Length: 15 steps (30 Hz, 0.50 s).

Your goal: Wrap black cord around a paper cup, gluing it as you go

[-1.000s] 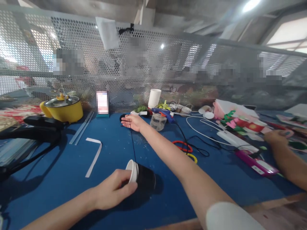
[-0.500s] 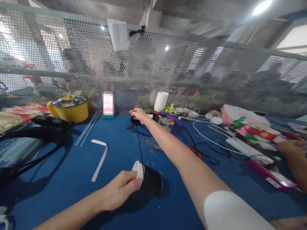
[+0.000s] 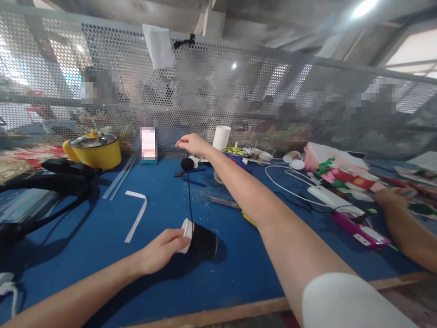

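My left hand [image 3: 165,250] is closed on the rim of a paper cup [image 3: 204,243], its thumb against the white inside. The cup is tipped on its side just over the table, mouth to the left, and its outside looks wound with black yarn. From the cup a strand of black yarn [image 3: 190,196] runs away toward a black yarn ball [image 3: 187,164] at the back. Above that ball my right hand [image 3: 193,143] is raised, fingertips pinched on the yarn. Pliers [image 3: 179,174] and scissors [image 3: 223,202] lie near my right forearm.
A yellow pot [image 3: 97,152], a phone on a stand [image 3: 148,143] and a white roll [image 3: 221,137] stand along the mesh partition [image 3: 246,100]. A bent white strip [image 3: 136,214] lies left. At right are a power strip [image 3: 332,200], a purple device [image 3: 360,230] and another person's hand [image 3: 392,200].
My right hand has lifted off the yarn ball, which now shows beneath it. My left hand still holds the cup. The whole view has shifted a little.
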Each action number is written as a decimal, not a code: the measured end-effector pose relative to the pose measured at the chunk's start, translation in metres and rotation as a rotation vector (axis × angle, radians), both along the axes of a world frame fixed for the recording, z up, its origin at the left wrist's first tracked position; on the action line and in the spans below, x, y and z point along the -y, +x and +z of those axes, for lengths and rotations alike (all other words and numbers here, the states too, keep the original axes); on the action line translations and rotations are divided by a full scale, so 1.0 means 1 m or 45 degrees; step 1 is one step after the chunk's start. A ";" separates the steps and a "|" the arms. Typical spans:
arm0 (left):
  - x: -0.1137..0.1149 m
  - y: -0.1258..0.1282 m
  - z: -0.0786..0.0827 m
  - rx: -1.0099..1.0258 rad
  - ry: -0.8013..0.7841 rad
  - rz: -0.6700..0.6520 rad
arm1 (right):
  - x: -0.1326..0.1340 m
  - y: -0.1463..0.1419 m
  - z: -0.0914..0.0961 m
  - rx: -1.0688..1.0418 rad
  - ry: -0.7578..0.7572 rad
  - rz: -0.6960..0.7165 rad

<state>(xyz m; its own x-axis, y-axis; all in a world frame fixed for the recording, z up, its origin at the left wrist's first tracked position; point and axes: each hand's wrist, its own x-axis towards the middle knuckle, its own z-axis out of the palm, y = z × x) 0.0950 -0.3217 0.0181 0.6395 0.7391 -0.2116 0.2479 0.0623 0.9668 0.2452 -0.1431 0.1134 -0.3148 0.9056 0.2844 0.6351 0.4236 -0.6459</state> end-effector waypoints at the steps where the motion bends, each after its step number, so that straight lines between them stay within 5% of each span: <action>1: -0.001 -0.001 -0.001 0.037 -0.018 0.024 | 0.008 0.001 -0.004 0.064 -0.036 0.019; 9: -0.011 0.000 -0.010 0.269 -0.117 0.217 | 0.098 0.030 -0.041 0.355 -0.201 0.086; 15: -0.013 0.000 -0.010 0.353 -0.147 0.268 | 0.151 0.044 -0.060 0.245 -0.442 0.485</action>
